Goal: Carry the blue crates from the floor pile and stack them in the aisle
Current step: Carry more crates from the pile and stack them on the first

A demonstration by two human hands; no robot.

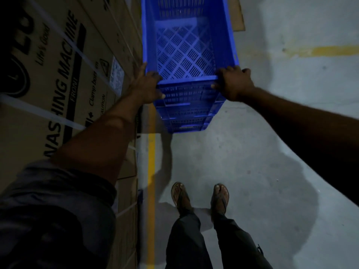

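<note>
A blue perforated plastic crate point(186, 47) is the top of a stack of blue crates point(186, 117) standing on the grey floor ahead of me. I look down into its empty, lattice-patterned inside. My left hand point(144, 87) grips the near left corner of its rim, fingers curled over the edge and thumb on the outer wall. At the near right corner, my right hand point(234, 83) holds the rim the same way. The lower crates show only their near walls.
Tall cardboard washing-machine boxes point(64, 74) with white straps wall off the left side, close against the crate. A yellow floor line point(151, 171) runs beside them. My sandalled feet point(200, 197) stand behind the stack. Flat cardboard point(238, 18) lies at the far right.
</note>
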